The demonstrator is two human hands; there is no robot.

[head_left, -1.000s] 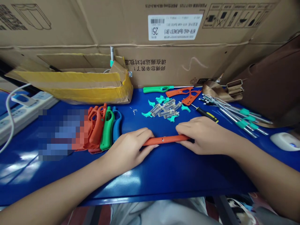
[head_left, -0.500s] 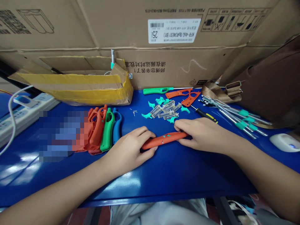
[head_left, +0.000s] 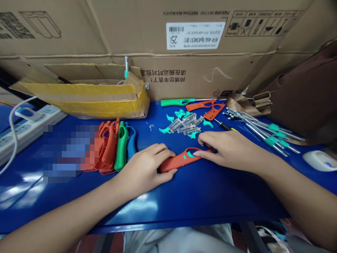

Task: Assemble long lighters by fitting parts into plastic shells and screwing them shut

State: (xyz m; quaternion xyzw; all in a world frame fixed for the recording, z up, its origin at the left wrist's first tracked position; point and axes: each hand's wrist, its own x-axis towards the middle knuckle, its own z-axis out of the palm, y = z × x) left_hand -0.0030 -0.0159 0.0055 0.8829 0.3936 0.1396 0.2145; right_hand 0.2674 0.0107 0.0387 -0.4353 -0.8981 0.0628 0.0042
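Box (head_left: 92, 107) holds a metal rod (head_left: 126, 64); left grip (head_left: 149, 162) clasps orange casing (head_left: 177, 161).

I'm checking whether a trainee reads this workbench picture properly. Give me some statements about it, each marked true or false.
The left hand grips an orange plastic lighter handle. True.
The right hand is well away from that handle. False: its thumb is at the handle's turquoise plastic trigger.
Clear rectangular plastic cases lie beyond the hands. True.
The black-and-yellow screwdriver is in the left hand. False: it lies on the glossy blue table, partly hidden by the right hand.
A white plastic power strip is at the far left. True.
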